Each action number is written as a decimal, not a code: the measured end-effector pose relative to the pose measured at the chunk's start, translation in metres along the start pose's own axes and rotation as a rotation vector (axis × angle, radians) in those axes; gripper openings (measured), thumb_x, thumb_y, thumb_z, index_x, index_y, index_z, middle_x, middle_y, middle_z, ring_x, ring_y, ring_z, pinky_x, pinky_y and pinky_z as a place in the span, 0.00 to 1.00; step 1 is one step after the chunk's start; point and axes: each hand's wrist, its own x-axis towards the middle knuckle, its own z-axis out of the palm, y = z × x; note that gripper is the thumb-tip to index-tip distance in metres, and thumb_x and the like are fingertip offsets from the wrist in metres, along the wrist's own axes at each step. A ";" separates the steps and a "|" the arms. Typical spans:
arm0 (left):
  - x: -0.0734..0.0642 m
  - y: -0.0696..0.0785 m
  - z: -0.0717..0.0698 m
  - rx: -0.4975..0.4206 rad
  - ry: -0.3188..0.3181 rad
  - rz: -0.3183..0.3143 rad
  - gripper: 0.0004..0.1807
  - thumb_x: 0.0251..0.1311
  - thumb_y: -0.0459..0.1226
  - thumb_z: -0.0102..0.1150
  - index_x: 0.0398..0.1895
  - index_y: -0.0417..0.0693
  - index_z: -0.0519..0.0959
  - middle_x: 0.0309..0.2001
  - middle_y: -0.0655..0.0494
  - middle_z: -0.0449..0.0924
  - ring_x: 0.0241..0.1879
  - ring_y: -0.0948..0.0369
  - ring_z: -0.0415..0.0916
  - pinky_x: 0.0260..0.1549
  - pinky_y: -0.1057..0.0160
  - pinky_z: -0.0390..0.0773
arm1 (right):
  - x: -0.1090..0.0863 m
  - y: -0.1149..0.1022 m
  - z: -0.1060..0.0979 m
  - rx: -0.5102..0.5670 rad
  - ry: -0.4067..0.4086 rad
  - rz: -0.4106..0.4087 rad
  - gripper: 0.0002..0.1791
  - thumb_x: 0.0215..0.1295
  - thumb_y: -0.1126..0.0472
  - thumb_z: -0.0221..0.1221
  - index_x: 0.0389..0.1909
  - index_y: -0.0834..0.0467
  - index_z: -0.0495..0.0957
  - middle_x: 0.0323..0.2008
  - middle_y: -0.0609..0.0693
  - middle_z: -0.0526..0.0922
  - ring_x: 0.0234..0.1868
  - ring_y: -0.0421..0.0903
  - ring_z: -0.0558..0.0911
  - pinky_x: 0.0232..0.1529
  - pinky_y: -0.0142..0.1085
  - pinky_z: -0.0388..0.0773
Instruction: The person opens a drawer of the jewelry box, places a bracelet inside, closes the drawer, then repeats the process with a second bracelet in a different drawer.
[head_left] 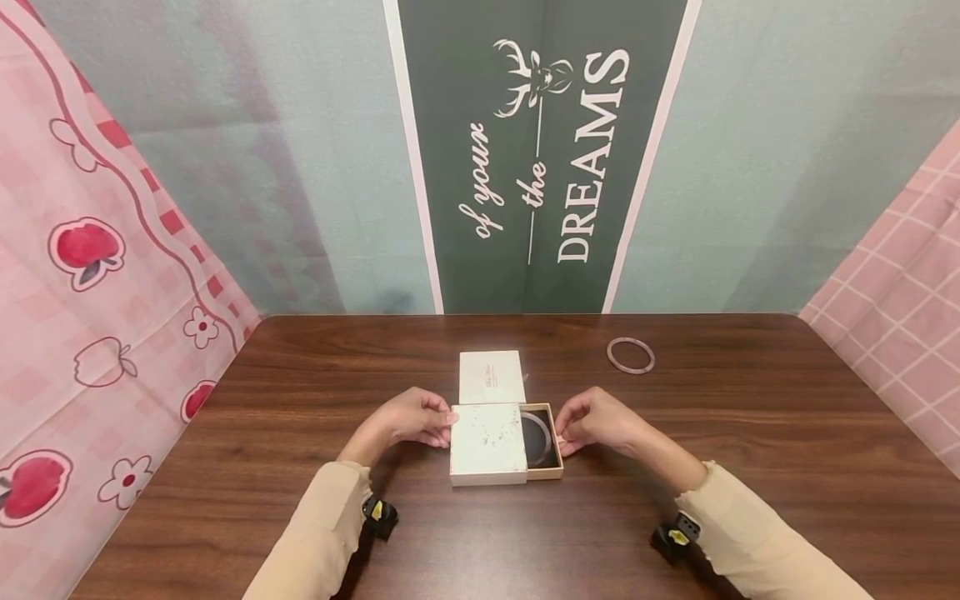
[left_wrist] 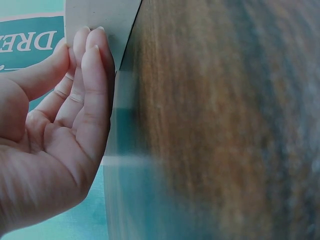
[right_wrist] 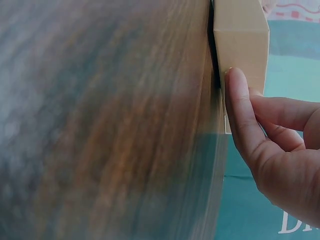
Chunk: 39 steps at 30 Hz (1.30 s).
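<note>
A white drawer-style gift box (head_left: 489, 442) with a speckled top lies near the middle of the table. Its inner drawer (head_left: 556, 475) sticks partway out on the right, showing a dark lining and part of a pale bangle (head_left: 542, 433). My left hand (head_left: 417, 417) grips the left end of the outer sleeve, also seen beyond the fingertips in the left wrist view. At the drawer's right end, my right hand (head_left: 597, 419) pinches a small pull tab (head_left: 561, 441). The rest of the bangle is hidden under the sleeve.
A white card or flat box (head_left: 491, 377) with small print lies just behind the gift box. Another pale bangle (head_left: 631, 356) rests on the wooden table (head_left: 720, 400) at the back right. Cloth backdrops (head_left: 360, 167) stand along the table's far edge and sides.
</note>
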 end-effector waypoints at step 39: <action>0.001 0.001 0.000 -0.020 0.000 0.006 0.06 0.61 0.30 0.54 0.28 0.34 0.74 0.20 0.50 0.77 0.20 0.62 0.75 0.26 0.64 0.80 | 0.009 -0.005 0.014 -0.027 0.020 -0.002 0.05 0.53 0.82 0.52 0.28 0.74 0.76 0.22 0.59 0.79 0.24 0.51 0.82 0.31 0.43 0.80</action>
